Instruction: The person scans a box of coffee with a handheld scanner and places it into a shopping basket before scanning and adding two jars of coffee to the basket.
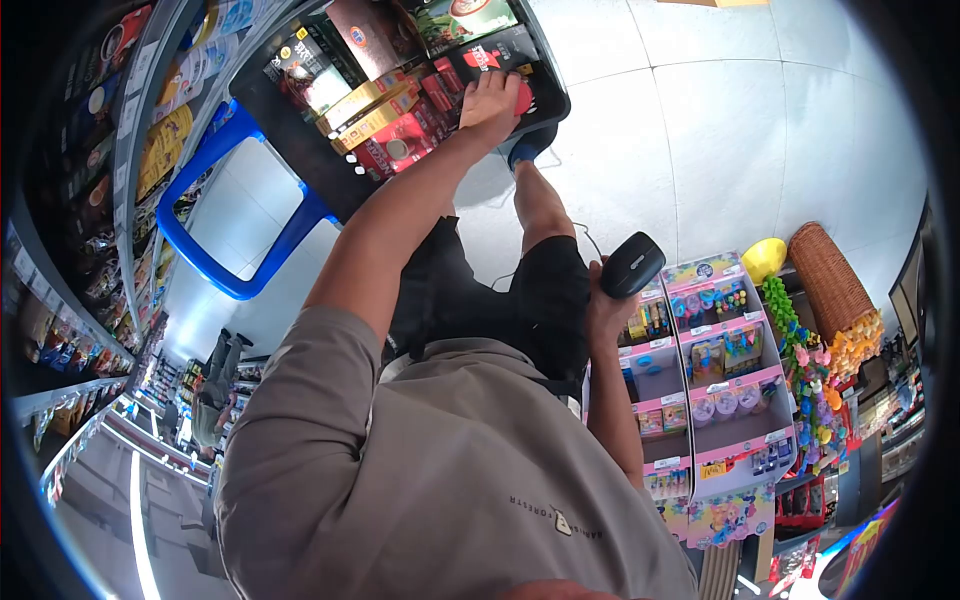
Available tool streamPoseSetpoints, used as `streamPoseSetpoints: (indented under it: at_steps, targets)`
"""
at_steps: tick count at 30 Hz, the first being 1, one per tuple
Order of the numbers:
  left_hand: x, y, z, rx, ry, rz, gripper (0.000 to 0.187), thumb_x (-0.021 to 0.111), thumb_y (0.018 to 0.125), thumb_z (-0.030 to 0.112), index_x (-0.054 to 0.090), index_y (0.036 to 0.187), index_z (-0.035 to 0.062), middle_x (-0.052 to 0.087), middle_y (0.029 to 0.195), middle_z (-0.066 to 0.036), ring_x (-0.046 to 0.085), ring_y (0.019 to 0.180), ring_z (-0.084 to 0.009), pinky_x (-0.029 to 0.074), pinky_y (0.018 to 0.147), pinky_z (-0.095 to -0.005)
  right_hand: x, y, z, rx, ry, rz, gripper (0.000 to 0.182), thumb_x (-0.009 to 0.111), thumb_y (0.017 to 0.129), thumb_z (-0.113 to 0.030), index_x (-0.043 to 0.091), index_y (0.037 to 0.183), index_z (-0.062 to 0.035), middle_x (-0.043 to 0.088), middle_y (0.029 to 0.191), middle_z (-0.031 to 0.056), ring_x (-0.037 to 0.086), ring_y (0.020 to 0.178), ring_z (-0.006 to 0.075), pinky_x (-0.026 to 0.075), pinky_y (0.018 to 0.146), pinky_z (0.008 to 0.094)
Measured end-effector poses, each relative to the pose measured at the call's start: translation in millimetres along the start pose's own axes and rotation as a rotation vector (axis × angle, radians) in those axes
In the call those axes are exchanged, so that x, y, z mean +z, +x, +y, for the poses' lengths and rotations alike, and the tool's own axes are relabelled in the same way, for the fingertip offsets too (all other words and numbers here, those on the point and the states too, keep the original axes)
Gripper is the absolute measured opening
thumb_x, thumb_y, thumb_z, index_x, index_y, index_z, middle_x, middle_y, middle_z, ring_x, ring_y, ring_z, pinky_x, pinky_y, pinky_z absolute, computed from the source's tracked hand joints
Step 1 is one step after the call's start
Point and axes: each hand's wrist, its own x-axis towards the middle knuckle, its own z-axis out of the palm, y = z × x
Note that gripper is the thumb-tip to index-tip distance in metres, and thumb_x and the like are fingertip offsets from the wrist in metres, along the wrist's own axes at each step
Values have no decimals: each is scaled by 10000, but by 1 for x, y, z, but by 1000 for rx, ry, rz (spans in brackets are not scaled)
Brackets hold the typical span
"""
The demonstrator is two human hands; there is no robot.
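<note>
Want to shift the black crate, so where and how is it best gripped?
Probably by the outer bar of its blue handle, the stretch farthest from the black crate. Come from the side facing away from the crate and curl the fingers through the opening: the handle is a loop with an open middle and sticks out well clear of the packed boxes.

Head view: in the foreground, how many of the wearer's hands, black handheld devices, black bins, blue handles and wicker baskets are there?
Hands (left hand, right hand): 2
Black handheld device: 1
Black bin: 1
Blue handle: 1
Wicker basket: 1
Total: 6
</note>
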Motion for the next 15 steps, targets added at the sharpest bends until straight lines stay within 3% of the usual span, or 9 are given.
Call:
streamPoseSetpoints:
  at_steps: [5, 7, 10, 15]
  targets:
    - [-1, 12, -1, 41, 82, -103, 657, 786, 649, 188, 463, 1207, 62, 512, 1139, -138, 558, 1050, -320, 457, 866, -437, 1, 9, -6, 42, 45, -11, 262, 740, 806, -177, 649, 939, 30, 606, 724, 29, 513, 561, 85, 408, 513, 254]
    - [7, 18, -4, 104, 201, -177, 416, 625, 780, 140, 466, 1157, 62, 515, 1121, -147, 594, 999, -290, 467, 820, -421, 3, 10, -8, 63, 50, 9, 256, 739, 804, -167, 651, 939, 31, 617, 754, 37, 533, 607, 92, 427, 551, 259]
    - [23, 21, -16, 228, 234, -151, 356, 541, 815, 106, 463, 1158, 47, 513, 1125, -164, 614, 967, -290, 464, 806, -407, 4, 14, -10, 48, 53, 2, 249, 737, 803, -157, 651, 940, 32, 629, 781, 48, 554, 658, 107, 450, 608, 271]
    - [28, 27, -23, 339, 287, -173, 420, 536, 812, 106, 458, 1225, 96, 507, 1122, -173, 626, 943, -297, 462, 822, -397, 9, 20, -13, 94, 113, 7, 245, 733, 800, -144, 650, 944, 36, 648, 811, 66, 580, 706, 121, 469, 670, 283]
